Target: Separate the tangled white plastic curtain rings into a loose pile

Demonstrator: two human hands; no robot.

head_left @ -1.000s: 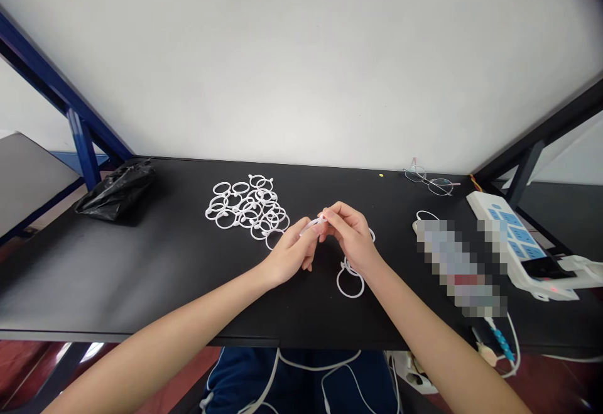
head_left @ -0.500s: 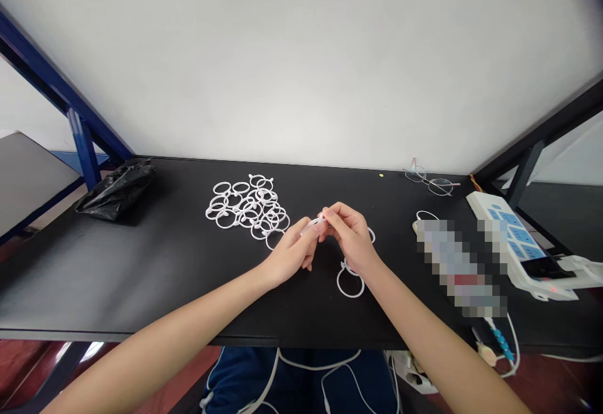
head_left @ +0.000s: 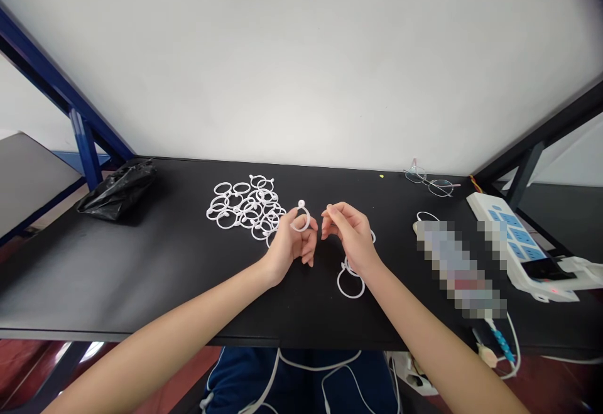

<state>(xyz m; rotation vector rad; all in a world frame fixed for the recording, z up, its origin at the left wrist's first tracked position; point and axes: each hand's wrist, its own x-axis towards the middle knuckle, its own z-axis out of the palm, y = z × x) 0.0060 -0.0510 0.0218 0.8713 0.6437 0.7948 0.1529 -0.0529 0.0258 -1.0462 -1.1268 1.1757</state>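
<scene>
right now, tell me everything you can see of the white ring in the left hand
The white ring is a thin hoop of what looks like plastic, with a small round knob on top. The left hand pinches it by its lower rim and holds it upright above the black table. The right hand is apart from it.

Left hand pinches one white ring upright above the black bench, right hand just beside it with fingertips pinched, ring pile to the left, linked rings under the right wrist.
</scene>
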